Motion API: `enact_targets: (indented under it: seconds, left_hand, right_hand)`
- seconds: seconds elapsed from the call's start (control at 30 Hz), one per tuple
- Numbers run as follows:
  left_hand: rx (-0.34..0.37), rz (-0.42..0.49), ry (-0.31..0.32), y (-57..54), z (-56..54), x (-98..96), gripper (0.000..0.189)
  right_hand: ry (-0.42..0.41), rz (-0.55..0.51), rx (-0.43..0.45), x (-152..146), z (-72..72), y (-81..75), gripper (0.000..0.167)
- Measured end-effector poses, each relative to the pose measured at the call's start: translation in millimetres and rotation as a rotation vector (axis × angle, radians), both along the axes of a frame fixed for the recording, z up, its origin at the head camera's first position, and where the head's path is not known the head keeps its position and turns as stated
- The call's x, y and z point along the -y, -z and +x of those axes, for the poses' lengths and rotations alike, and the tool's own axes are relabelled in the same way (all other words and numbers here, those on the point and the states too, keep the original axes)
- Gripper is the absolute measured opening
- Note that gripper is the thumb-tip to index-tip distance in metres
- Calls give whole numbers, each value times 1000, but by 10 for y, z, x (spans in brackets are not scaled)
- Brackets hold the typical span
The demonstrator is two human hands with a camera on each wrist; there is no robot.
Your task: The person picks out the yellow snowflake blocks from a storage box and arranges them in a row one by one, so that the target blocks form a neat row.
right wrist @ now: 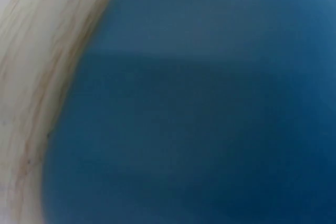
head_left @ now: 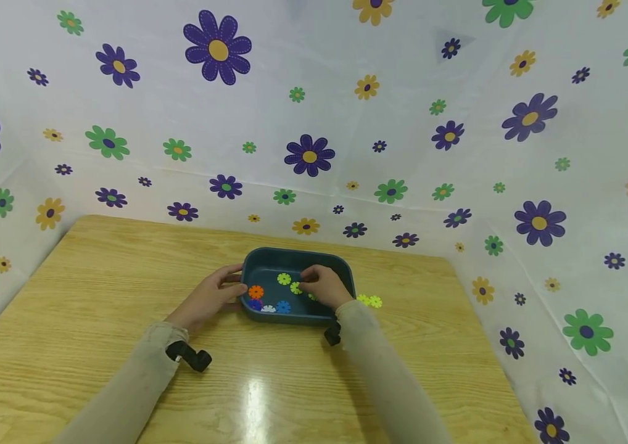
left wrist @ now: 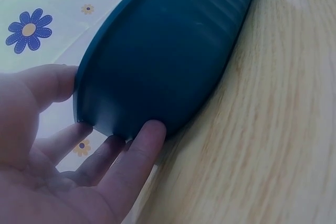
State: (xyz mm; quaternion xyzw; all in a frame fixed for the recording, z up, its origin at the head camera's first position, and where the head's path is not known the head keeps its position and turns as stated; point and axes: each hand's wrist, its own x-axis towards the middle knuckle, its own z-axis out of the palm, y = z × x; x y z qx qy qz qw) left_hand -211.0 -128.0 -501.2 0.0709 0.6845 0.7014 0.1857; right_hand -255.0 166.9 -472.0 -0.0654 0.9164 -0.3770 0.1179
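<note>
On the wood table, head view: blue tray holding orange disc, dark-blue disc, white disc, blue disc, yellow-green discs; yellow pair just outside, right end. Right hand inside, fingertips at a yellow-green disc; pinching or not, cannot tell. Left wrist: left hand, fingers spread, touching tray's end. Right wrist: blurred blue surface; finger state cannot be told.

Long, plain beige sleeves end in creased cuffs, and a black, rounded fitting shows at each wrist.
</note>
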Motion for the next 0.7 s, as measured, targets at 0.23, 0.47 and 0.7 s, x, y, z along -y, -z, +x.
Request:
enact_targets:
  seconds: [0.23,0.47,0.7]
  left_hand:
    - [-8,-19,-3,-26,22,-20,65]
    - [-4,-20,-1,-20,24,-12,65]
    - [1,-4,-6,2,4,-6,66]
  right_hand:
    - [-31,78,7,40,6,-3,23]
    - [-71,157,2,84,13,14,25]
    - [-85,172,-8,114,16,5,24]
